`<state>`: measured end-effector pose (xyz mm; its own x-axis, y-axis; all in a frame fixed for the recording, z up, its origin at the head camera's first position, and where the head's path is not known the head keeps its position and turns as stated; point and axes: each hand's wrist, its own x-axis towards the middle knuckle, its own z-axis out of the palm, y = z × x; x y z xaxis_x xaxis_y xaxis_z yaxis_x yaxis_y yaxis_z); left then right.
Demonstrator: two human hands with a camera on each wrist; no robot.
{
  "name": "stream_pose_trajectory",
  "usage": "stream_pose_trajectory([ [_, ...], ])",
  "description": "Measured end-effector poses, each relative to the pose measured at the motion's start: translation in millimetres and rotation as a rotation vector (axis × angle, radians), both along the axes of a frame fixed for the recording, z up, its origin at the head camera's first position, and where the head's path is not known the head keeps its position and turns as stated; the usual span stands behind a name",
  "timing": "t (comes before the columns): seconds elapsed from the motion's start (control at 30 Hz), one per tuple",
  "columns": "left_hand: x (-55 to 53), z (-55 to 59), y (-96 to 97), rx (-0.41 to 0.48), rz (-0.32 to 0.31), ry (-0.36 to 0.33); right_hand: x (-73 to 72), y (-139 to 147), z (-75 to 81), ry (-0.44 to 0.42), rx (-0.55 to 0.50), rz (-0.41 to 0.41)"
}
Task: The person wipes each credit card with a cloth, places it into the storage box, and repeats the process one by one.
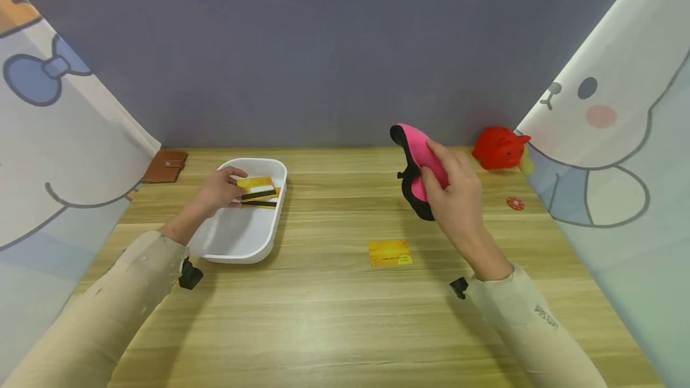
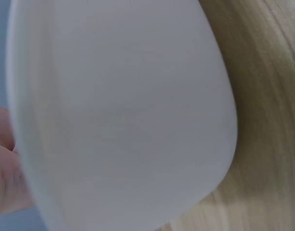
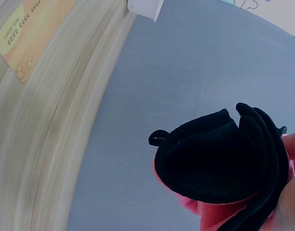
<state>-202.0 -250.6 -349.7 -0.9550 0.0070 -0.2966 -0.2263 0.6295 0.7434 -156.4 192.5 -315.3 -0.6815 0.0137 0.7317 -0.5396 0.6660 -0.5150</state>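
My left hand (image 1: 220, 189) reaches over the white plastic bin (image 1: 262, 250) and pinches several yellow bank cards (image 1: 257, 188) by their left ends. Dark stripes show on the cards. In the left wrist view the bin's outer wall (image 2: 133, 115) hides most of that hand (image 2: 7, 178); only part shows at the left edge. Held up above the table, a soft pink item with black edging and lining (image 1: 428, 157) is gripped by my right hand (image 1: 458, 196). Up close in the right wrist view, the item (image 3: 210, 159) has a small black loop; its kind is unclear.
Another yellow bank card (image 1: 390, 252) lies on the wooden table (image 1: 323, 316) below my right hand. A brown wallet (image 1: 165, 166) is at the back left. At the right are a red piggy bank (image 1: 498, 148) and a red poker chip (image 1: 515, 203). A grey partition (image 1: 323, 52) stands behind.
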Motion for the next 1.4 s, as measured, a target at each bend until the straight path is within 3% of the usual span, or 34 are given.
stream_pose_trajectory([
  [0.3, -1.6, -2.6, -4.0, 0.071, 0.002, -0.115, 2.3, 2, 4.3, 0.017, 0.013, -0.028],
  [0.63, -2.1, -2.5, -0.6, 0.011, 0.000, -0.198, 1.2, 2, 4.5, 0.032, 0.031, -0.036],
  [0.87, -2.1, 1.2, -1.5, -0.062, -0.015, -0.197, 3.6, 2, 7.1, 0.029, 0.028, -0.030],
  [0.93, -1.2, 5.5, -0.6, -0.095, -0.035, -0.155, 5.0, 3, 8.3, 0.026, 0.022, -0.029],
  [1.03, 3.1, 17.8, 10.2, -0.180, -0.084, -0.025, 7.7, 4, 9.6, 0.022, 0.023, -0.033],
  [1.13, 11.4, 34.7, 36.1, -0.256, -0.132, 0.152, 9.1, 5, 10.4, 0.022, 0.019, -0.037],
  [1.23, 22.7, 48.5, 73.3, -0.239, -0.215, 0.267, 10.3, 4, 11.1, 0.024, 0.017, -0.041],
  [1.3, 30.7, 51.8, 99.6, -0.201, -0.302, 0.289, 10.9, 3, 11.3, 0.026, 0.007, -0.041],
  [1.4, 41.8, 44.2, 136.5, -0.155, -0.449, 0.233, 11.9, 1, 11.3, 0.029, 0.002, -0.043],
])
